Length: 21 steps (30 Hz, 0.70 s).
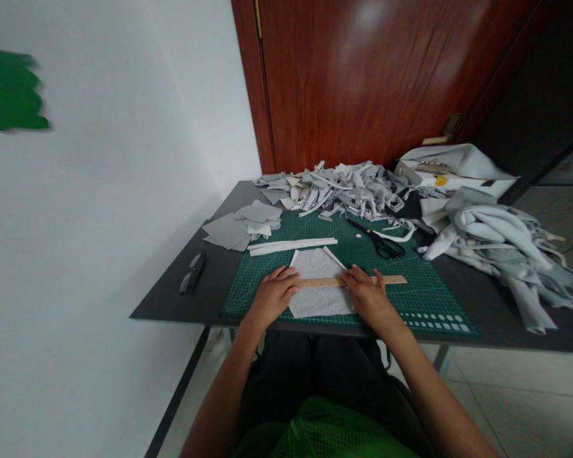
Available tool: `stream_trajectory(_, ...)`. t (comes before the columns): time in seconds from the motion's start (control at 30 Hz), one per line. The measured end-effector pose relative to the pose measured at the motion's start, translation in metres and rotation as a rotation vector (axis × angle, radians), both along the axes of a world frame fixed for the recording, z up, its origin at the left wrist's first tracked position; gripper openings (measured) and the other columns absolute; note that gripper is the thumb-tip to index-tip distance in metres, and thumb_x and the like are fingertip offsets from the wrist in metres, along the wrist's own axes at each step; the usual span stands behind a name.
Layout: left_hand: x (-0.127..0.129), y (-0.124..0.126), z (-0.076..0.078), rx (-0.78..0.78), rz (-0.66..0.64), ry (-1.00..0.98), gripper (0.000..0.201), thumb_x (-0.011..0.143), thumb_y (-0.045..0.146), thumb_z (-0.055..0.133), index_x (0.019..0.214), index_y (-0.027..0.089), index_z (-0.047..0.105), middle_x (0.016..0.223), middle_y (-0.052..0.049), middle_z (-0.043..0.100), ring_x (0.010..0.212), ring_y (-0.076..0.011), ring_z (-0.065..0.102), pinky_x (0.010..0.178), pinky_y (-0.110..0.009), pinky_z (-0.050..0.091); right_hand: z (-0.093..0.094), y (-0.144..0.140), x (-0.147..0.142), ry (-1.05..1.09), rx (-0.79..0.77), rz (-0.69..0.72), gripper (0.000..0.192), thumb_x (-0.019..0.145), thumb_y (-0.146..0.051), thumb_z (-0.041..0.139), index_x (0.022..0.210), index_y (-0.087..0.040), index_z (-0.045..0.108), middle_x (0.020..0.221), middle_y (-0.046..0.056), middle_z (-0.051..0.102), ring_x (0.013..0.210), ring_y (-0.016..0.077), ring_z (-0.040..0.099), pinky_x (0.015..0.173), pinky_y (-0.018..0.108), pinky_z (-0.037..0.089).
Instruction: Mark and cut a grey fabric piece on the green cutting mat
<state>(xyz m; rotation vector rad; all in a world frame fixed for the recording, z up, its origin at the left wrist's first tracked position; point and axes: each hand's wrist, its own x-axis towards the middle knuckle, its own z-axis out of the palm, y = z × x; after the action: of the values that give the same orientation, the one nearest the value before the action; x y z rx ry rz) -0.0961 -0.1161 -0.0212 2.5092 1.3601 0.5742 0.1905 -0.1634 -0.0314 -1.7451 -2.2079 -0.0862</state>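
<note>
A light grey piece of fabric (321, 301) lies flat on the green cutting mat (248, 289), its upper corners slanted and edged by narrow folded strips. Across it runs a wooden ruler (319, 282). My left hand (273, 294) grips the ruler's left end, fingers and thumb on either side of it, at the fabric's left edge. At the fabric's right edge, my right hand (368, 298) holds the ruler between fingers and thumb, with the right end sticking out beyond. The palms hide parts of the fabric's sides.
Pale fabric strips (291, 245) lie just beyond the fabric. Black scissors (384, 245) rest to the right. Grey fabric pieces (233, 229) are stacked at left, near eyeglasses (192, 273). Scraps (348, 187) heap at the back, a white box (439, 175) and more cloth (491, 235) at right.
</note>
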Motion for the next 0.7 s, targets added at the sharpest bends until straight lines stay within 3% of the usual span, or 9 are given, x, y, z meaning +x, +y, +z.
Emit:
stream_trajectory(0.1,0.0,0.002,0.0,0.019,0.019,0.019,0.038,0.103,0.028,0.057,0.14,0.028,0.066,0.152,-0.004,0.061,0.149,-0.0271,0.046,0.12,-0.049,0.04,0.005,-0.005,0.002,-0.05,-0.031,-0.007,0.068,0.082,0.011,0.039,0.137,-0.022,0.064,0.146,0.013,0.066,0.149,0.0308,0.046,0.121,0.067,0.019)
stream_trajectory(0.2,-0.001,0.0,0.0,0.044,0.002,0.022,0.037,0.102,0.026,0.058,0.138,0.029,0.068,0.151,-0.004,0.061,0.15,-0.0281,0.045,0.121,-0.05,0.039,0.015,-0.013,0.003,-0.088,-0.03,-0.06,0.066,0.08,0.011,0.042,0.133,-0.018,0.067,0.147,0.017,0.065,0.15,0.0352,0.045,0.121,0.07,0.017)
stream_trajectory(0.3,-0.003,-0.002,0.001,0.047,-0.033,0.03,0.039,0.101,0.028,0.06,0.139,0.027,0.067,0.153,-0.004,0.06,0.151,-0.0299,0.043,0.123,-0.052,0.037,0.024,-0.014,-0.001,-0.053,0.037,0.039,0.064,0.081,0.009,0.044,0.137,-0.013,0.065,0.153,0.02,0.058,0.155,0.0361,0.037,0.125,0.068,0.014)
stream_trajectory(0.4,-0.005,-0.005,0.001,0.062,-0.058,0.047,0.046,0.097,0.036,0.067,0.142,0.025,0.065,0.155,-0.006,0.057,0.153,-0.0344,0.041,0.124,-0.056,0.036,0.025,-0.009,-0.011,0.062,0.042,0.263,0.057,0.094,0.0,0.044,0.149,-0.014,0.055,0.155,0.017,0.057,0.149,0.0274,0.046,0.125,0.05,0.03)
stream_trajectory(0.47,-0.005,-0.007,0.001,0.071,-0.067,0.047,0.049,0.094,0.04,0.071,0.14,0.025,0.067,0.154,-0.007,0.058,0.152,-0.0365,0.041,0.124,-0.057,0.036,0.023,-0.005,-0.018,0.107,0.0,0.317,0.048,0.102,-0.011,0.044,0.15,-0.014,0.054,0.15,0.016,0.061,0.139,0.0257,0.056,0.118,0.042,0.042)
stream_trajectory(0.7,-0.005,-0.009,0.001,0.088,-0.068,0.021,0.02,0.088,0.035,0.08,0.105,0.025,0.077,0.137,-0.006,0.071,0.141,-0.0339,0.056,0.125,-0.056,0.036,0.021,-0.005,-0.007,0.08,-0.111,0.188,0.031,0.105,-0.02,0.051,0.13,-0.016,0.067,0.142,0.016,0.065,0.129,0.028,0.062,0.109,0.042,0.047)
